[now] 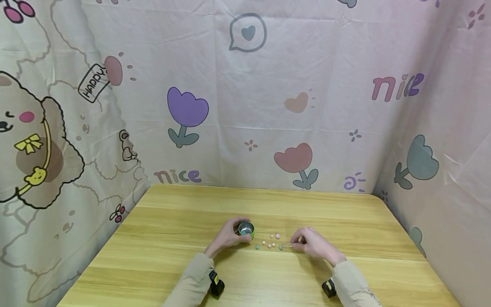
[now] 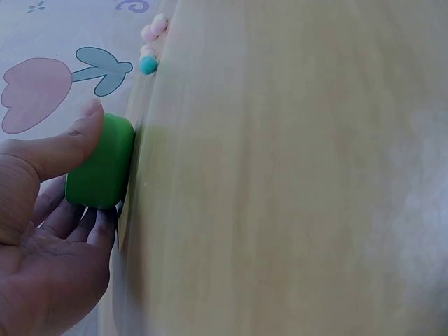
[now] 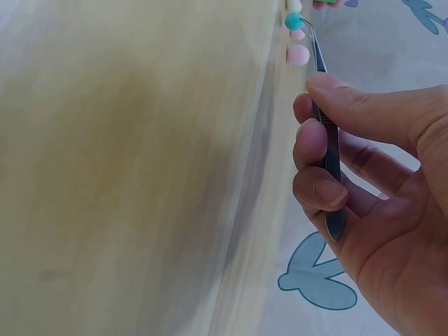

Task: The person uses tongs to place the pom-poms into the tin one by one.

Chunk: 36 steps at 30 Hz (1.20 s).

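Observation:
My left hand (image 1: pixel 231 233) grips a small round green tin (image 1: pixel 246 230), its open top showing a shiny inside with something blue-green in it. In the left wrist view the thumb and fingers lie round the tin's green wall (image 2: pixel 105 164). Metal tweezers (image 3: pixel 329 150) with bent tips are pinched in my right hand (image 1: pixel 312 243). Their tips are at a teal ball (image 3: pixel 294 22), which the head view shows just left of the right hand. Between the hands lie several small pink and pale balls (image 1: pixel 278 236) and another teal ball (image 1: pixel 257 247).
The wooden table (image 1: pixel 184 213) reaches back to a patterned cloth (image 1: pixel 245 85) hanging behind it and along both sides. A black device sits at each wrist, one at the left (image 1: pixel 216 285) and one at the right (image 1: pixel 329 288).

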Each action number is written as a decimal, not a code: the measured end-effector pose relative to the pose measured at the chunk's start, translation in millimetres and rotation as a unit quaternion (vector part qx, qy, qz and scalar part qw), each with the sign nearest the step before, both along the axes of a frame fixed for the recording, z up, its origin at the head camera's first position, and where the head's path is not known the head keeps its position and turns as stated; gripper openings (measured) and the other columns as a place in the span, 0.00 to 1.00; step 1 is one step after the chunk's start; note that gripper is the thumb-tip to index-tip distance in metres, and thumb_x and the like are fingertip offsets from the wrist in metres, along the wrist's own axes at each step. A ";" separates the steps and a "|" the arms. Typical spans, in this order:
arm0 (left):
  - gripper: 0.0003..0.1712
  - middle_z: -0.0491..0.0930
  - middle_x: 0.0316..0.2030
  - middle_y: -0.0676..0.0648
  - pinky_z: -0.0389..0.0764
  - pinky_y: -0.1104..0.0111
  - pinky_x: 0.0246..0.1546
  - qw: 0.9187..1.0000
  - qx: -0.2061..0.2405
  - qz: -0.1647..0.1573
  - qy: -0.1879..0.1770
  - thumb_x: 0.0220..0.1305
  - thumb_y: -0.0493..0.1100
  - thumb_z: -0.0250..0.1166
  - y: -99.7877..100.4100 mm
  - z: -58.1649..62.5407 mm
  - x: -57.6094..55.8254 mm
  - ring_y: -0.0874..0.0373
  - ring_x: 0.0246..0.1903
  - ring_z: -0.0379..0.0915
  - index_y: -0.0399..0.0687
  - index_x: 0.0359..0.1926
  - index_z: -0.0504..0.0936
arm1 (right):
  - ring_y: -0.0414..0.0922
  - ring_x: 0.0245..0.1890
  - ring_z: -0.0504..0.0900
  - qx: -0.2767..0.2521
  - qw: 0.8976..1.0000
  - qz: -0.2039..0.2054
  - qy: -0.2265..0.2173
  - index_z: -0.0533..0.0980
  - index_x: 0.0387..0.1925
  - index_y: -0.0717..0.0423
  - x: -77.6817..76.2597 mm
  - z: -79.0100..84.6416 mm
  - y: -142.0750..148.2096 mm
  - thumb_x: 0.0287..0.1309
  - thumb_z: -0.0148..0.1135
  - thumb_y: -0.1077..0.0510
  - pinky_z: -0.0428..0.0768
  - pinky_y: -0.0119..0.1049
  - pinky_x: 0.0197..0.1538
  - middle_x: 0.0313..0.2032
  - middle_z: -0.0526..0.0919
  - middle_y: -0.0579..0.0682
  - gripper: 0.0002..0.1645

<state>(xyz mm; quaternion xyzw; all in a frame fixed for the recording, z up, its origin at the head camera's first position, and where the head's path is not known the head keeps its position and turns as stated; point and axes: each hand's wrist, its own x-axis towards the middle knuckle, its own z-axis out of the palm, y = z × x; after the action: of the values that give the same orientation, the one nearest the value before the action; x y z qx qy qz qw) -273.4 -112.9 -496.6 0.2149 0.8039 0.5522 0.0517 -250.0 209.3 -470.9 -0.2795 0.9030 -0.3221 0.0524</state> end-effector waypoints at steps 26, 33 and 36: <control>0.35 0.75 0.59 0.26 0.73 0.41 0.65 1.000 0.002 -0.007 0.001 0.57 0.32 0.73 -1.0 0.4 0.8 0.30 0.61 0.73 0.26 0.64 0.71 | 0.32 0.29 0.77 -0.016 0.998 -0.021 0.051 0.85 0.40 0.62 0.8 2.5 -8.5 0.59 0.66 0.66 0.79 0.25 0.32 0.36 0.88 0.52 0.08; 0.35 0.77 0.58 0.29 0.76 0.46 0.64 1.000 -0.021 0.005 0.009 0.56 0.35 0.75 -0.2 -3.0 -1.1 0.33 0.60 0.75 0.29 0.63 0.73 | 0.31 0.29 0.78 -0.022 0.998 -0.019 0.061 0.85 0.40 0.63 0.2 5.4 -16.5 0.59 0.66 0.66 0.80 0.25 0.33 0.37 0.88 0.53 0.07; 0.35 0.77 0.58 0.29 0.76 0.46 0.64 1.000 -0.022 0.005 0.007 0.56 0.35 0.75 0.3 -3.0 -0.7 0.33 0.60 0.75 0.29 0.63 0.73 | 0.30 0.27 0.76 -0.024 0.998 -0.022 0.057 0.85 0.40 0.63 -0.8 5.6 -20.3 0.59 0.65 0.67 0.79 0.25 0.30 0.35 0.88 0.52 0.08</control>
<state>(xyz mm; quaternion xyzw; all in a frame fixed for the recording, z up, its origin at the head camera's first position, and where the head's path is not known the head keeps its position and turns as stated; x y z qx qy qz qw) -274.1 -112.7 -499.6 0.2135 0.8173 0.5332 0.0475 -250.7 188.9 -465.3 -0.2784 0.9026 -0.3282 -0.0127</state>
